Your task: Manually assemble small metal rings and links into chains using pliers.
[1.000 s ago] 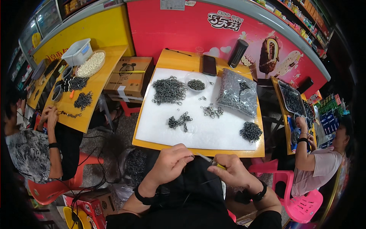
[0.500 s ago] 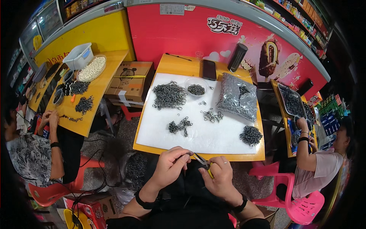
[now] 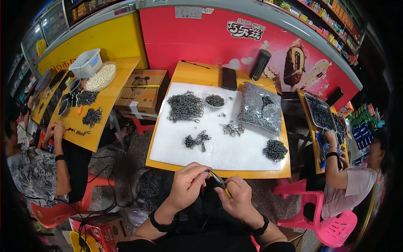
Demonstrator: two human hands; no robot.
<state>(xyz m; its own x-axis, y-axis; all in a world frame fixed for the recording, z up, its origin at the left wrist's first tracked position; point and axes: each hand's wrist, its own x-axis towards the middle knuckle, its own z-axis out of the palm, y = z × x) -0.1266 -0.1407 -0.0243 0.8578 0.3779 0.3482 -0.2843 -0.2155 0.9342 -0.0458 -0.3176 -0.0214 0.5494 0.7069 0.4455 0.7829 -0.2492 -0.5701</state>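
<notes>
My right hand (image 3: 238, 196) is wrapped round yellow-handled pliers (image 3: 218, 179), whose metal jaws point up and left. The jaw tips meet the fingertips of my left hand (image 3: 187, 187), pinched on something small and dark that the fingers mostly cover. Both hands are just off the table's near edge. On the white foam sheet (image 3: 239, 157) beyond them lie a small heap of dark metal links (image 3: 197, 140), loose rings (image 3: 231, 129), a larger pile of linked pieces (image 3: 185, 106) and a round heap of dark links (image 3: 275, 150).
A clear tub of small dark parts (image 3: 215, 100), a bulging plastic bag of dark pieces (image 3: 260, 108), a phone (image 3: 229, 78) and a black cylinder (image 3: 260, 65) stand farther back. People work at side tables left and right. A pink chair (image 3: 312, 206) stands at right.
The pliers have turned slightly and their handles look closer together in my right hand. My left hand keeps its pinch at the jaw tips. The view has shifted a little.
</notes>
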